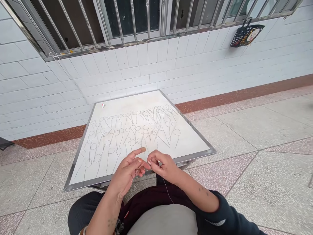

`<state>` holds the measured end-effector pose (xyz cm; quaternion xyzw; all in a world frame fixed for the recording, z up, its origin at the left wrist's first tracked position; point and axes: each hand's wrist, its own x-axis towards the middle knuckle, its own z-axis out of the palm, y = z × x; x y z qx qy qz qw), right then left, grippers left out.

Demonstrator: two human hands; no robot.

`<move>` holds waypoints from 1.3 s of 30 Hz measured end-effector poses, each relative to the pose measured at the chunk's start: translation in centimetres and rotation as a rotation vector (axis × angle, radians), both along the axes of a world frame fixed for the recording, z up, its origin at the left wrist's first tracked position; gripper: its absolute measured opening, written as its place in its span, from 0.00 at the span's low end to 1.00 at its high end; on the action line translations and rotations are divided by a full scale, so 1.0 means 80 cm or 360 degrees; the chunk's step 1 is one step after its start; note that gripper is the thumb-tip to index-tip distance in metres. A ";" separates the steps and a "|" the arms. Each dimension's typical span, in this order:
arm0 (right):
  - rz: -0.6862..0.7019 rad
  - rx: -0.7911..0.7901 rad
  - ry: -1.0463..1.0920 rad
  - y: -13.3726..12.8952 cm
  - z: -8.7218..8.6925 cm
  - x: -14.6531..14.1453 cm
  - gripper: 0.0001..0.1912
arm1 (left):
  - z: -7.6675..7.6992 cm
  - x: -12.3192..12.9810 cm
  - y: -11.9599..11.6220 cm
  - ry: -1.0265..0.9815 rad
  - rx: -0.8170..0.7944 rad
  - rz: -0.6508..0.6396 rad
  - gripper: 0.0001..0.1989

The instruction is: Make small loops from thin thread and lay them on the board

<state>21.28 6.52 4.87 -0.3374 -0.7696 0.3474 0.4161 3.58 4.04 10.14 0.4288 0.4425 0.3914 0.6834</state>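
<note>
My left hand [129, 169] is over the table's near edge, its thumb and fingers pinched on a thin thread or wire. Close against it on the right, my right hand [162, 164] pinches the same thin strand near the left fingertips. A loose length of the strand [168, 190] hangs below my right hand towards my lap. Beyond both hands, many thin dark loops with long tails [117, 133] lie in rows across the white tabletop [132, 106].
A small white and red item [103, 105] sits at the table's far left corner. Behind the table is a tiled wall [117, 78] with a barred window [134, 19]. A patterned bag [245, 35] hangs from the bars at the right.
</note>
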 end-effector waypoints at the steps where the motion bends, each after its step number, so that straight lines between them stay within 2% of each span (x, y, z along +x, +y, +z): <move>1: -0.0001 -0.0018 0.0016 0.000 0.001 -0.001 0.04 | 0.001 0.000 0.000 -0.0006 0.0002 0.0003 0.24; 7: 0.0029 -0.0114 0.0088 -0.002 0.003 -0.004 0.04 | 0.003 0.001 0.001 -0.0003 0.0021 0.0028 0.23; 14: 0.0038 -0.0209 0.0257 -0.002 0.007 -0.008 0.02 | -0.005 0.001 0.001 -0.0127 -0.0020 0.0121 0.22; 22: 0.0024 -0.0324 0.0394 0.003 0.011 -0.006 0.01 | -0.004 -0.002 0.001 -0.0059 -0.0069 0.0251 0.24; 27: 0.0066 -0.0261 0.0354 0.004 0.007 -0.004 0.03 | 0.001 -0.001 0.005 -0.0052 -0.0008 0.0189 0.23; 32: 0.0087 -0.0171 0.0219 0.005 0.003 -0.004 0.06 | 0.002 -0.002 0.007 0.0088 0.0064 0.0121 0.25; 39: -0.0062 0.0047 0.0013 0.003 0.003 -0.006 0.04 | 0.002 0.000 0.007 0.0183 0.0124 0.0170 0.26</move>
